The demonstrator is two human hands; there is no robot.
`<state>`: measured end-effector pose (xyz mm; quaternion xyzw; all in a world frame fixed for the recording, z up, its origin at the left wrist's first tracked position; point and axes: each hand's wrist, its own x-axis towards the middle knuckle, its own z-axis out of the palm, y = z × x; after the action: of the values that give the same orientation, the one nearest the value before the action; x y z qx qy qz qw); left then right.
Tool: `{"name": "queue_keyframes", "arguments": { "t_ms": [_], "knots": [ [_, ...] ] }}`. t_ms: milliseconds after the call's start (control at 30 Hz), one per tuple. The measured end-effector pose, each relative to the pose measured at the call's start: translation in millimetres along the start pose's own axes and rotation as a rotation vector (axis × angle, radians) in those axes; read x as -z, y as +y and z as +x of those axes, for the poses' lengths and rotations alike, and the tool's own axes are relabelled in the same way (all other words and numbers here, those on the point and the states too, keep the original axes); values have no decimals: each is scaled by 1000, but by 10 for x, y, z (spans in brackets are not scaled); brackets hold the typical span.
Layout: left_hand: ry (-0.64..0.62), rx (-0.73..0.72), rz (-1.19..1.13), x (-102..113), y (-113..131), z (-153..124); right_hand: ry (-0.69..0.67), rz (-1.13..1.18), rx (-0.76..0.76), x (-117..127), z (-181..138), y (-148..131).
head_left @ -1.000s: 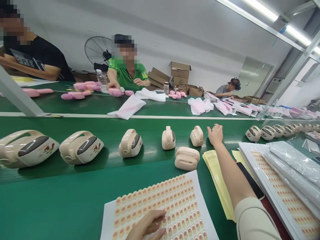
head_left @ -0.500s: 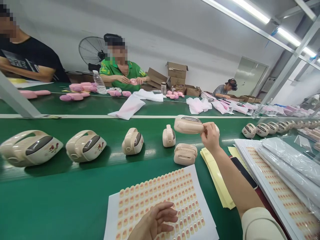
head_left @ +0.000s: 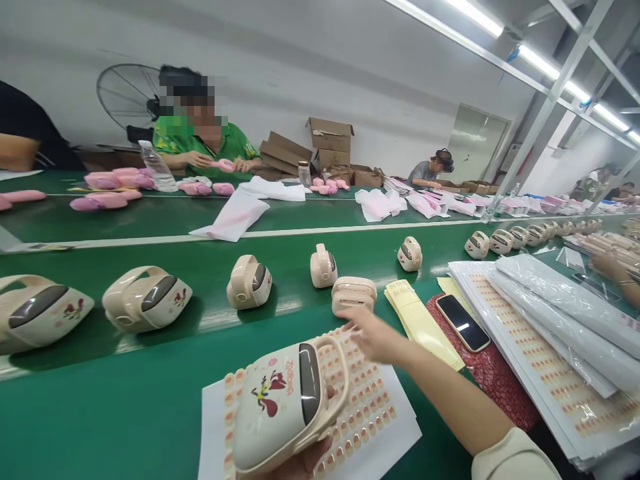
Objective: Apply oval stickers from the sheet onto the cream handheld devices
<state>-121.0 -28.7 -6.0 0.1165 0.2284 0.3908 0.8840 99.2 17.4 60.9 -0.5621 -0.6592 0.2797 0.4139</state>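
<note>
the cream case point(head_left: 285, 400) has moved into my left hand point(head_left: 298, 464), gripped; my right hand point(head_left: 371, 337), open, reaches over the sticker sheet point(head_left: 383, 417).

Our left hand point(head_left: 300, 465) grips a cream device point(head_left: 285, 407) above the sticker sheet point(head_left: 373, 413). Our right hand point(head_left: 373, 337), fingers spread, lies over the sheet's far edge. More devices point(head_left: 247, 283) stand in a row on the green belt point(head_left: 125, 400).

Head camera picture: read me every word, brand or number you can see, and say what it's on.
"Z...": pink brand word on the beige device in the left hand; only the first letter is sure.
Sticker sheet, yellow labels, cardboard boxes, green shirt: print too small or blurred to read.
</note>
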Motion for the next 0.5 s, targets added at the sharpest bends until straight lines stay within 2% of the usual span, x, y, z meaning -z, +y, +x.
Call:
{"name": "queue_keyframes", "arguments": {
  "t_ms": [33, 100, 200, 333, 500],
  "knots": [
    [21, -23, -21, -48, 31, 11, 138, -70, -221, 205, 65, 61],
    [52, -63, -32, -142, 82, 26, 322, -142, -395, 605, 189, 230],
    [133, -127, -20, -203, 105, 40, 396, -176, -623, 998, 291, 523],
    [225, -194, -19, -205, 75, 60, 394, -157, -824, 1060, 285, 774],
    [329, -195, 36, -332, 104, 19, 412, -68, -882, 991, 294, 878]
  ]
}}
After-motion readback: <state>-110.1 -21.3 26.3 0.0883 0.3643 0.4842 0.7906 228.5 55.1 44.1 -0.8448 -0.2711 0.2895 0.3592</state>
